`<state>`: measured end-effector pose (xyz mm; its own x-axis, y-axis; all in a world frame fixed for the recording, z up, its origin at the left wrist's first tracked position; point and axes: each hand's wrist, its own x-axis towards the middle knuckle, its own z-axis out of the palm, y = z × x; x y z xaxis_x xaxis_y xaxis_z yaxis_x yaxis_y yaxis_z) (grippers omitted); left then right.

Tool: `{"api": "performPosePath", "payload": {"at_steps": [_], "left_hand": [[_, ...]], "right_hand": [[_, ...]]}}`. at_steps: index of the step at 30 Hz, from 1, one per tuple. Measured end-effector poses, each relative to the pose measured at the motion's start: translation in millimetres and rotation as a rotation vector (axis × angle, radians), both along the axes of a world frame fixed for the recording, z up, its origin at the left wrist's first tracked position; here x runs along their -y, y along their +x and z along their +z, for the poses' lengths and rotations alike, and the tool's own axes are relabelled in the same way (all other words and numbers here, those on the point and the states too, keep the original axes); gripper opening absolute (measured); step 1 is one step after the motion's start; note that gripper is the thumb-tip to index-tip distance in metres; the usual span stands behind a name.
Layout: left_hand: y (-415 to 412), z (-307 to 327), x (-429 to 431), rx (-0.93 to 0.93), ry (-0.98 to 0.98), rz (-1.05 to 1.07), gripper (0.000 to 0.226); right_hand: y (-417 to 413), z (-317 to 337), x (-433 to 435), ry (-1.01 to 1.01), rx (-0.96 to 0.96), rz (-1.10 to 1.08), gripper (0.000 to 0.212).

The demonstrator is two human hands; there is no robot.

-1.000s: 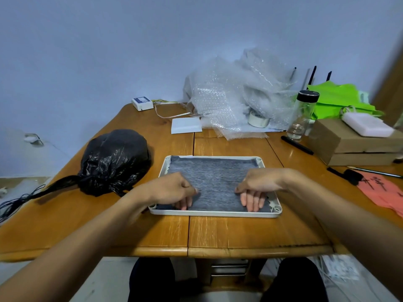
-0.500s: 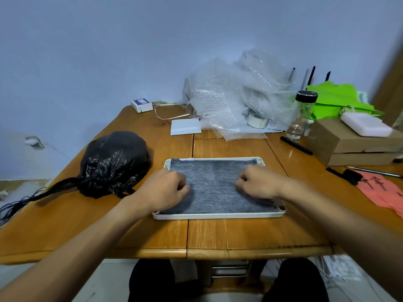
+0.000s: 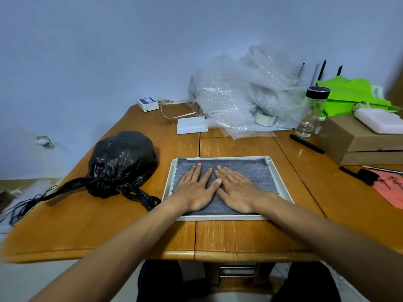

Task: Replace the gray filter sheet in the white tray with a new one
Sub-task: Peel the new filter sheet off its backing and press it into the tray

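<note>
Gray filter sheet [image 3: 246, 171] lies flat inside white tray [image 3: 281, 177] on wooden table [image 3: 239, 236]. Left hand [image 3: 195, 188] and right hand [image 3: 236, 189] rest palms-down on sheet, fingers straight, spread, thumbs touching at centre.

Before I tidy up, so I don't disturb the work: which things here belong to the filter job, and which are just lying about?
In the job: tray, gray sheet, left hand and right hand flat on it.
Lying about: black bag, bubble wrap, tape, bottle, box, pen.
</note>
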<state>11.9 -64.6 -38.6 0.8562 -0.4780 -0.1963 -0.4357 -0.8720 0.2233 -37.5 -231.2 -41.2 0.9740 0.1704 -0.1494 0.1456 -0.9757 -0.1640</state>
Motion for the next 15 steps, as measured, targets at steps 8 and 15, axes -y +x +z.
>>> {"api": "performPosePath", "payload": {"at_steps": [8, 15], "left_hand": [[6, 3, -19, 0.084, 0.133, 0.050, 0.093], [2, 11, -18, 0.120, 0.217, 0.094, 0.108]], "right_hand": [[-14, 13, 48, -0.081, -0.067, -0.156, 0.080], [-19, 17, 54, -0.221, -0.080, -0.263, 0.096]]}}
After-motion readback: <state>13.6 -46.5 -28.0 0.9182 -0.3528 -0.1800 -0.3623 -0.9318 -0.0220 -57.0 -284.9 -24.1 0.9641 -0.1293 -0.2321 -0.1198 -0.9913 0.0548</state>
